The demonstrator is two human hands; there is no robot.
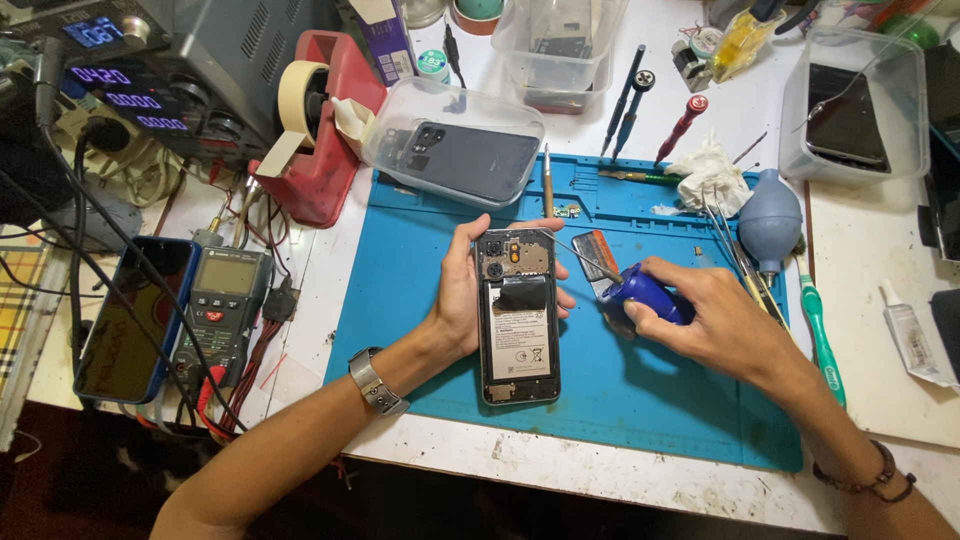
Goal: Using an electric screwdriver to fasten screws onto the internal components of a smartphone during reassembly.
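multimeter [222, 300] far left off mat | left hand [462, 290] curled round opened phone [516, 315] lying mid blue mat [640, 400] | right hand [700, 315] fisted on blue screwdriver [645, 293], tip near phone's top edge | air blower [770, 222] right

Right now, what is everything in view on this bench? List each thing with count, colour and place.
opened phone: 1, black, back cover off, mat centre
work mat: 1, blue, table centre
squeeze bottle: 1, blue, needle tip towards the phone
clear tubs: 3, along the back, holding phone parts
tape dispenser: 1, red, back left
multimeter: 1, dark, left
air blower: 1, grey-blue, mat's right edge
toothbrush: 1, green, right
screwdrivers: 3, back centre
left hand: grips the phone's edge
right hand: holds the bottle
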